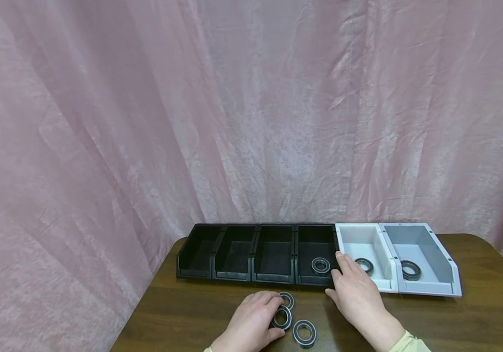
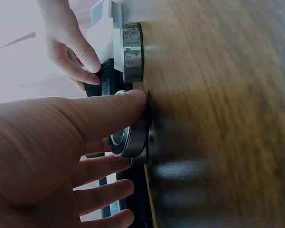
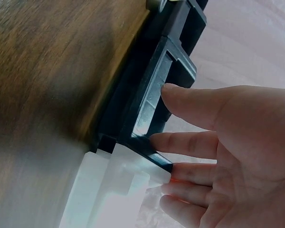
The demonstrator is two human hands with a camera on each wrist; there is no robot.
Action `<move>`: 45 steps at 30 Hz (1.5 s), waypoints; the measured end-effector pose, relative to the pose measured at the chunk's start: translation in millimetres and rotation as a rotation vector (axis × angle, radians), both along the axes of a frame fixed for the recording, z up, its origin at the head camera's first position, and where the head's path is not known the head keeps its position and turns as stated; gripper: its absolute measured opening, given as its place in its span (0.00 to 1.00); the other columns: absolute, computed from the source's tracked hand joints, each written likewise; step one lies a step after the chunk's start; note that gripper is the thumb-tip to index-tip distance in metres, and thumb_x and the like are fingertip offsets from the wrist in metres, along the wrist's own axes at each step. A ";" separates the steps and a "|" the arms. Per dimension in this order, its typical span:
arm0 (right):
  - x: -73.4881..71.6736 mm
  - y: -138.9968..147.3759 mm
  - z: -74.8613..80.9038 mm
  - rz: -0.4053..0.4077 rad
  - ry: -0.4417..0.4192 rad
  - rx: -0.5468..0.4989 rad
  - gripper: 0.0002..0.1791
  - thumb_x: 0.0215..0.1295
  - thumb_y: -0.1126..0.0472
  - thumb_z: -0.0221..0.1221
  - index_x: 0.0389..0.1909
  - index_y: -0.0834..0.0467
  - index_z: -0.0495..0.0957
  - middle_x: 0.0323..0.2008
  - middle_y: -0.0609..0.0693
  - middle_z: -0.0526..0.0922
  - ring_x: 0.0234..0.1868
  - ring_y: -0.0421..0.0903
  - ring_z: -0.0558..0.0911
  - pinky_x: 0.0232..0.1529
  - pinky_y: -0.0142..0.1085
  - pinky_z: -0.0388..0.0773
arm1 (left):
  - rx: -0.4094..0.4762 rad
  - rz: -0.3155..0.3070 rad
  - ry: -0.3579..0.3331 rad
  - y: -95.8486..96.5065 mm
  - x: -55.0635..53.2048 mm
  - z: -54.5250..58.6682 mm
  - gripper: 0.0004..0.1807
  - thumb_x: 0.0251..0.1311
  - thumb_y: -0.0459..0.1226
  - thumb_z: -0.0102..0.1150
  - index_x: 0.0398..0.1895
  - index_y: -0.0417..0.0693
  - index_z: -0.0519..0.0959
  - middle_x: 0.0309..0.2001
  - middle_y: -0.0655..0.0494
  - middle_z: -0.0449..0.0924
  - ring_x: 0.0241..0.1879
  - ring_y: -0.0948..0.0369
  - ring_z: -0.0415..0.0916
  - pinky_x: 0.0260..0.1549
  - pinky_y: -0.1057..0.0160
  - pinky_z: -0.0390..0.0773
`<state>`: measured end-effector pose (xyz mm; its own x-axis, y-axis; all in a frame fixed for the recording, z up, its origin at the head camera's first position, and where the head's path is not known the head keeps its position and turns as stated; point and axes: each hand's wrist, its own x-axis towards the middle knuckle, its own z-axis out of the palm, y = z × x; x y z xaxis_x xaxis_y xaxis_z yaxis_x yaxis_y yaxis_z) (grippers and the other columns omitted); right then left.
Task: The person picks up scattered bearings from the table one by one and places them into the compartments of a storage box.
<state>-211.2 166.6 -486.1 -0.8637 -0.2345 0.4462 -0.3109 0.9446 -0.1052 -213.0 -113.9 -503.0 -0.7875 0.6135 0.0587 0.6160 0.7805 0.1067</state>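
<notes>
My left hand (image 1: 253, 320) pinches a ball bearing (image 1: 282, 318) between thumb and forefinger, low over the table. In the left wrist view this bearing (image 2: 138, 135) stands tilted, and the other fingers stretch out past it. Partly behind it lies a second bearing (image 1: 287, 299). A third bearing (image 1: 304, 334) lies just right of the left thumb. My right hand (image 1: 357, 288) is over the front of the bins where the black bin (image 1: 315, 237) meets the white bin (image 1: 359, 234). Its fingers are spread and relaxed, holding nothing. A bearing (image 1: 320, 265) lies in that black bin, near the right fingertips.
Three more black bins (image 1: 235, 244) continue the row to the left. The white bin has a bearing (image 1: 364, 266) in it, partly behind the right hand. At the right end, a grey bin (image 1: 419, 244) contains another bearing (image 1: 410, 270). Pink curtain (image 1: 278, 122) hangs behind the wooden table (image 1: 163, 313).
</notes>
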 end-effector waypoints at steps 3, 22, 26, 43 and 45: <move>-0.4 0.3 -0.7 -0.002 -0.006 -0.001 0.24 0.58 0.55 0.83 0.45 0.70 0.87 0.68 0.74 0.78 0.70 0.70 0.79 0.70 0.59 0.76 | -0.012 -0.005 0.013 0.4 0.0 0.5 0.31 0.59 0.52 0.84 0.62 0.54 0.85 0.64 0.60 0.83 0.66 0.59 0.78 0.66 0.49 0.80; 0.2 0.8 -0.3 0.001 0.010 -0.004 0.24 0.57 0.56 0.83 0.44 0.70 0.87 0.67 0.74 0.79 0.69 0.69 0.80 0.70 0.58 0.77 | 0.010 -0.075 0.234 1.7 0.5 6.0 0.29 0.60 0.55 0.83 0.55 0.48 0.87 0.59 0.55 0.86 0.64 0.57 0.81 0.68 0.52 0.79; 0.6 0.8 0.3 0.001 0.015 -0.003 0.25 0.57 0.55 0.84 0.44 0.70 0.87 0.67 0.74 0.79 0.69 0.69 0.80 0.70 0.59 0.77 | 0.030 -0.086 0.317 2.3 -2.0 12.7 0.28 0.60 0.54 0.83 0.55 0.47 0.86 0.59 0.53 0.87 0.62 0.56 0.83 0.67 0.52 0.80; -0.7 1.3 -1.3 0.006 0.020 0.000 0.25 0.57 0.55 0.83 0.45 0.70 0.88 0.67 0.73 0.79 0.69 0.69 0.80 0.70 0.58 0.77 | 0.026 -0.037 0.393 5.6 -36.3 46.5 0.30 0.64 0.53 0.80 0.60 0.44 0.86 0.66 0.46 0.86 0.67 0.51 0.82 0.71 0.50 0.77; -0.7 1.7 -1.3 0.010 0.031 -0.001 0.25 0.56 0.55 0.84 0.44 0.70 0.87 0.67 0.74 0.79 0.69 0.69 0.80 0.70 0.58 0.77 | 0.022 -0.034 0.401 5.9 -41.4 48.1 0.29 0.65 0.53 0.80 0.60 0.43 0.85 0.65 0.45 0.86 0.67 0.51 0.82 0.72 0.50 0.76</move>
